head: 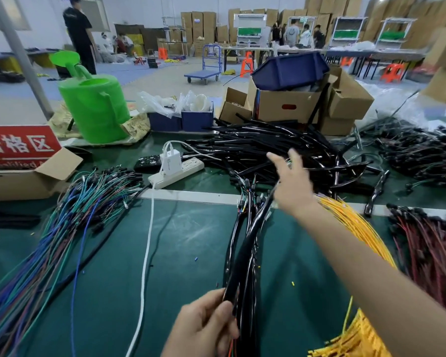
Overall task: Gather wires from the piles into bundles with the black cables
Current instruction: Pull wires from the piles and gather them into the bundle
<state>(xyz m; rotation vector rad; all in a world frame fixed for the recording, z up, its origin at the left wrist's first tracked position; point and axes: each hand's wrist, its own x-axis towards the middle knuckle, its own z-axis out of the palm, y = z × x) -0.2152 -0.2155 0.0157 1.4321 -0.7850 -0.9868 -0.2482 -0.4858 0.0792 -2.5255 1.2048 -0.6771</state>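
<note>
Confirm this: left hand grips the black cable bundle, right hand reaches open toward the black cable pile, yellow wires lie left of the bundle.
Wrong on one point. The head view shows the yellow wires to the right of the black cable bundle, not left. The rest stands: the left hand grips the bundle and the right hand reaches open toward the black cable pile.

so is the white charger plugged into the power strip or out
Plugged in: the white charger stands upright on the power strip, seated in one of its sockets.
</note>
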